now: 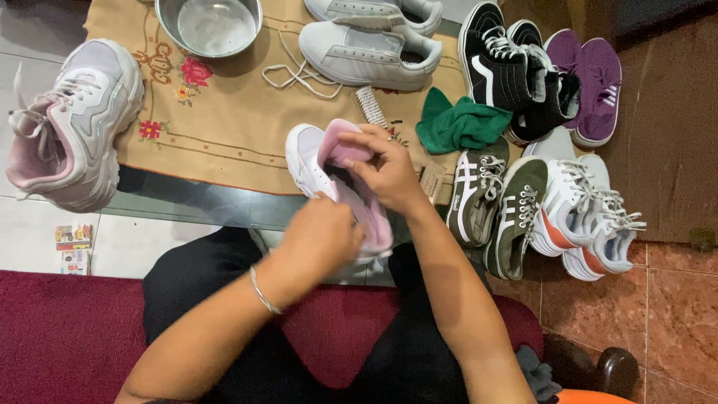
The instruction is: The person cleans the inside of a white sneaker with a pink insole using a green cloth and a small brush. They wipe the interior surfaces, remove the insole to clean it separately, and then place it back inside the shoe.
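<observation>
A white and pink sneaker (pixel 308 161) lies at the near edge of the table, toe pointing away from me. My right hand (pixel 385 168) grips its pink tongue and collar from above. My left hand (pixel 321 238), with a thin bracelet on the wrist, is closed on the shoe's near side at the opening. The heel of the shoe is hidden under my hands. Its matching sneaker (pixel 67 123) lies on its side at the table's left end.
An embroidered tan cloth (pixel 224 112) covers the glass table. On it stand a metal bowl (pixel 209 24), two white sneakers (pixel 370 52), loose laces, a brush (pixel 371 107) and a green rag (pixel 460 123). Black, purple, olive and white-orange shoes crowd the right side.
</observation>
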